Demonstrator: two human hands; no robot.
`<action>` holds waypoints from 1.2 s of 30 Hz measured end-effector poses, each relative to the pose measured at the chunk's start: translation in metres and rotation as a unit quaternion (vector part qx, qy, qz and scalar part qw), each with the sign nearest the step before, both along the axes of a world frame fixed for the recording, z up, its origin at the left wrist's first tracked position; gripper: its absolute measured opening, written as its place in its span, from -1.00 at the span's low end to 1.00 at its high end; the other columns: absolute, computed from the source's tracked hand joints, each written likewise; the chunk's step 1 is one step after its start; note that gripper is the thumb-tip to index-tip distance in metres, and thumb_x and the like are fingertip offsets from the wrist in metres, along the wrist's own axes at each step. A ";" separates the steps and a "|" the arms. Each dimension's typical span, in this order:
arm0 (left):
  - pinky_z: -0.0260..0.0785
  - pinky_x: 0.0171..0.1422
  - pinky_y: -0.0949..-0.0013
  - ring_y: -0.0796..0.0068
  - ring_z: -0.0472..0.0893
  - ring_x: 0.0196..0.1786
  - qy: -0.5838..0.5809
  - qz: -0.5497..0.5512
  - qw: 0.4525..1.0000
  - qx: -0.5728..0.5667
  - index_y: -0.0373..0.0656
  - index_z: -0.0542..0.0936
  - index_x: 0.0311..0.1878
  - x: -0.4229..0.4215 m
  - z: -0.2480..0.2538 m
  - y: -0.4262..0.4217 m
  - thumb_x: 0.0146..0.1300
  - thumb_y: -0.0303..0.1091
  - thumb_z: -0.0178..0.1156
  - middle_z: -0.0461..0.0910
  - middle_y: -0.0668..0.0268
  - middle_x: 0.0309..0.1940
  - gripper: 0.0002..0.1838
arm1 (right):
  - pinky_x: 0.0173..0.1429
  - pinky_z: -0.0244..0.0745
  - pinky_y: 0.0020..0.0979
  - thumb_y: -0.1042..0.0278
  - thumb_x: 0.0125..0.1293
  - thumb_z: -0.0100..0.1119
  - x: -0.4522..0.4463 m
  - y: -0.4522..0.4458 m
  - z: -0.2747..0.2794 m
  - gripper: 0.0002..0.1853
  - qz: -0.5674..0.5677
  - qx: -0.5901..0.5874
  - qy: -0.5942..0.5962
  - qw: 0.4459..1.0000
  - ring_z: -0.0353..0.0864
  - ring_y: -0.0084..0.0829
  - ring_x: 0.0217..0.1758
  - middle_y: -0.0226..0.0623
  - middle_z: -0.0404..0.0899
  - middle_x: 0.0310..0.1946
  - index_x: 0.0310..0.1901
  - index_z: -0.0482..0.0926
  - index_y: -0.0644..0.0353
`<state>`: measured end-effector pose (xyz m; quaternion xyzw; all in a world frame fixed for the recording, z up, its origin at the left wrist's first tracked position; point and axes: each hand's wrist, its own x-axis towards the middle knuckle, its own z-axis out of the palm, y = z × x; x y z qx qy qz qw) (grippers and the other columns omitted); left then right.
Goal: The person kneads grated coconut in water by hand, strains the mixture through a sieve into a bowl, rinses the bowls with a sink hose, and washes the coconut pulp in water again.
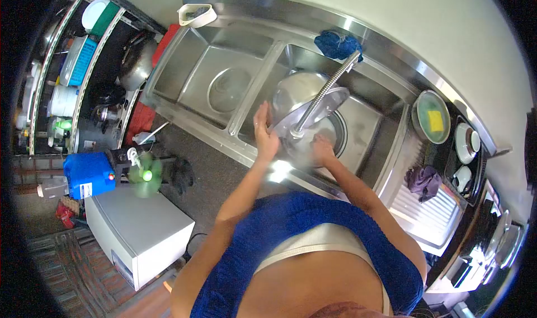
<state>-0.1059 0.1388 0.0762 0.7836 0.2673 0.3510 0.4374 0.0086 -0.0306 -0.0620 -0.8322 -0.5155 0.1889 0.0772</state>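
A steel bowl [296, 91] is tilted on its side in the right sink basin [363, 133], below a coiled spring faucet [327, 88]. My left hand [264, 132] is at the bowl's left edge, with its fingers against the metal. Inside or just in front of the bowl's lower rim is my right hand [321, 149], partly blurred; what it holds, if anything, I cannot make out. Behind the faucet head a round steel rim [341, 133] shows in the basin.
The left basin [224, 66] lies beside. A blue cloth [338, 45] hangs by the faucet. On the right are a bowl with a yellow sponge [436, 121], a purple cloth [423, 182] and a dish rack [467, 144]. Shelves, a blue container [86, 173] and a white cabinet [140, 228] stand left.
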 end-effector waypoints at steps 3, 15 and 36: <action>0.07 0.41 0.19 0.06 0.20 0.36 0.024 0.031 0.998 0.048 -0.16 0.17 0.39 -0.002 0.006 -0.003 0.06 -0.66 -0.05 0.17 -0.05 0.29 -0.28 | 0.22 0.29 -0.06 0.19 0.06 0.22 0.007 -0.013 0.024 -0.63 0.004 0.011 -0.043 0.999 0.25 -0.07 0.24 -0.03 0.35 0.09 -0.14 0.58 0.25; -0.06 0.47 0.31 0.21 0.14 0.40 -0.055 0.108 0.957 -0.262 -0.17 -0.06 0.45 -0.019 -0.005 0.025 -0.17 -0.76 -0.19 0.09 0.08 0.37 -0.06 | 0.25 0.17 0.00 0.23 0.05 0.06 0.043 -0.060 -0.031 -0.76 -0.045 -0.009 -0.075 0.996 0.41 -0.13 0.05 -0.14 0.60 -0.23 -0.43 0.68 0.16; 0.46 -0.10 -0.32 -0.07 0.46 0.08 0.030 0.054 0.792 -0.607 0.15 0.07 0.33 -0.015 -0.043 0.017 -0.13 -0.66 -0.01 0.33 0.12 0.12 -0.14 | 0.40 -0.02 0.12 0.17 0.07 0.10 0.072 -0.101 0.018 -0.52 0.147 -0.465 -0.006 0.873 0.31 -0.05 0.32 -0.02 0.47 0.12 0.07 0.55 0.05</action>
